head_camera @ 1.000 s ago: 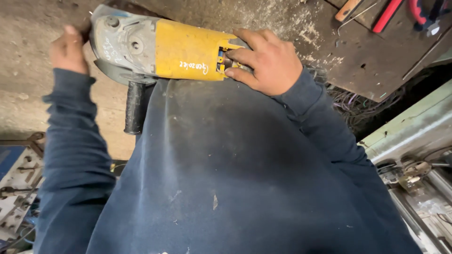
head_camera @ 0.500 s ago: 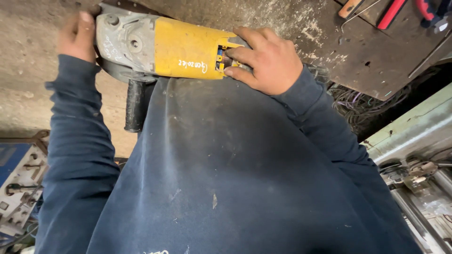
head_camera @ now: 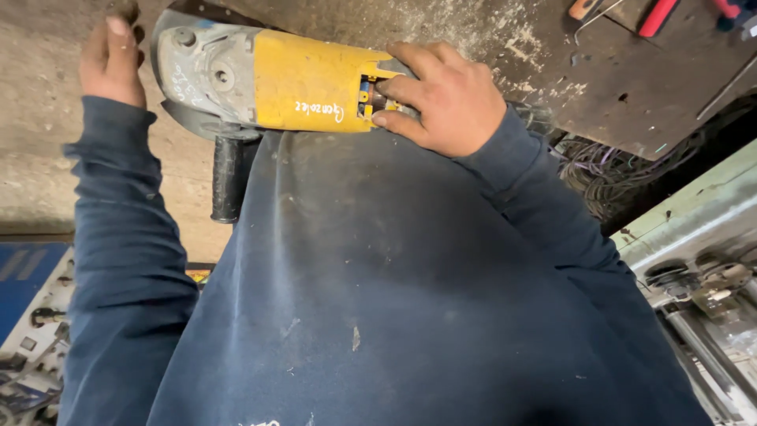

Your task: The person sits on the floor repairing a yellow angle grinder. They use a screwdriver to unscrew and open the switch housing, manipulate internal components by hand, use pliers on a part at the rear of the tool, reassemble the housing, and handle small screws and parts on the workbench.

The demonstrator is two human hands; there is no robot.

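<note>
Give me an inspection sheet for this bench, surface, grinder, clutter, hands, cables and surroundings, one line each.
Surface: dark metal bench top, scuffed, with pale dust near the tool.
Job's things: yellow and grey angle grinder lying on its side at the bench edge against the person's blue sweatshirt; black side handle points down.
Clutter: red-handled tool and orange-handled tool at the far edge of the bench.
Hands: right hand grips the grinder's rear end, fingers at the opening there; left hand is beside the grinder head, contact cannot be told.
Cables: tangle of wires below the bench edge.
Surroundings: concrete floor; pale green metal frame on the right.
</note>
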